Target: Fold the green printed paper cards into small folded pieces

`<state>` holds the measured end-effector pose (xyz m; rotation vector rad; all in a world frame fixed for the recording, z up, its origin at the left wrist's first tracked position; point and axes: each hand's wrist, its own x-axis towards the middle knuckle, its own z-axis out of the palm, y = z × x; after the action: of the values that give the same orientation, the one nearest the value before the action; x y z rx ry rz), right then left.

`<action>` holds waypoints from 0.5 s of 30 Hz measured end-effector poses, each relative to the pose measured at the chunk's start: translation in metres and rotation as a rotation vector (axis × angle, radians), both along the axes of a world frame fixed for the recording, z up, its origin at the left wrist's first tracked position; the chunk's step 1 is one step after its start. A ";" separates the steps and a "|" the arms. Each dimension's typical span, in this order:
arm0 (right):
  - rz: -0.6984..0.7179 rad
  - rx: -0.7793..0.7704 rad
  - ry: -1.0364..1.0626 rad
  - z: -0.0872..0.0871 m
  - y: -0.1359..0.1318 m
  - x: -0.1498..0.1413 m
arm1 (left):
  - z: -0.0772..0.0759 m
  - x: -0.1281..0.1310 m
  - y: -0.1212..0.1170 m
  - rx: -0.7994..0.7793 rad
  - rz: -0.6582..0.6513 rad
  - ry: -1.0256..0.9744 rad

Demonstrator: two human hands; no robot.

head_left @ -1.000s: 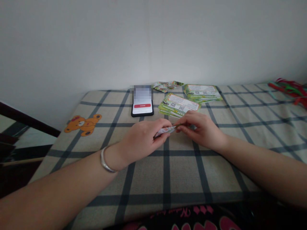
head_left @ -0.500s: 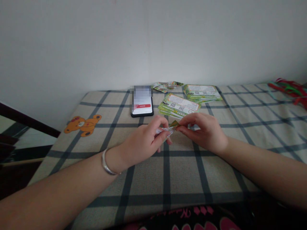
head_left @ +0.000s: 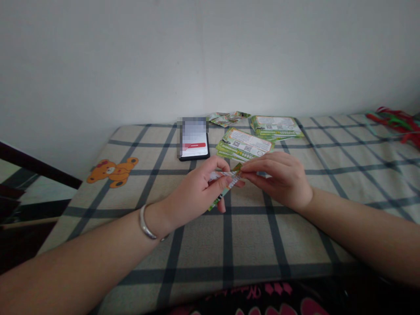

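A printed paper (head_left: 227,185), green and white and folded, is held between my two hands above the tablecloth. My left hand (head_left: 205,181) is closed on it, the thumb pressing on top and the other fingers underneath. At the paper's right end, the fingertips of my right hand (head_left: 275,175) pinch an edge; the exact spot is partly hidden by the fingers. Just beyond the hands lies a fanned stack of green-and-white printed sheets (head_left: 244,144).
A phone (head_left: 195,151) with a lit screen lies behind my left hand. Folded papers (head_left: 229,118) and another sheet stack (head_left: 277,126) are by the wall. A bear picture (head_left: 113,172) is at left, red and green strips (head_left: 398,124) at far right, on the checked tablecloth (head_left: 203,249).
The paper has turned in my left hand, so a green printed flap now shows below the thumb. My right fingers have shifted slightly at its right end.
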<state>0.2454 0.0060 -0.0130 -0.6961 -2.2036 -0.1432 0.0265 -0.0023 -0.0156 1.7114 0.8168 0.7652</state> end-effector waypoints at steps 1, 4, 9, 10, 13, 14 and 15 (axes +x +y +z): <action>0.003 0.002 0.003 0.000 0.000 0.000 | 0.000 0.000 0.000 0.032 0.003 0.005; 0.032 0.000 0.008 0.000 0.002 0.000 | 0.000 -0.002 0.000 0.139 0.025 0.051; 0.069 -0.023 0.005 0.000 0.003 0.001 | -0.001 -0.005 0.000 0.383 0.063 0.171; 0.073 -0.029 0.006 -0.001 0.003 0.002 | -0.002 -0.005 0.000 0.444 0.065 0.202; 0.048 -0.025 0.024 -0.003 0.002 0.002 | -0.002 -0.006 0.000 0.616 0.074 0.286; 0.032 -0.021 0.030 -0.003 0.002 0.002 | -0.003 -0.006 0.000 0.670 0.082 0.312; 0.021 -0.016 0.028 -0.004 0.002 0.001 | -0.003 -0.006 -0.001 0.722 0.092 0.341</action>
<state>0.2468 0.0075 -0.0167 -0.6801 -2.1863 -0.1044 0.0204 -0.0028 -0.0184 2.5117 0.9147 0.9111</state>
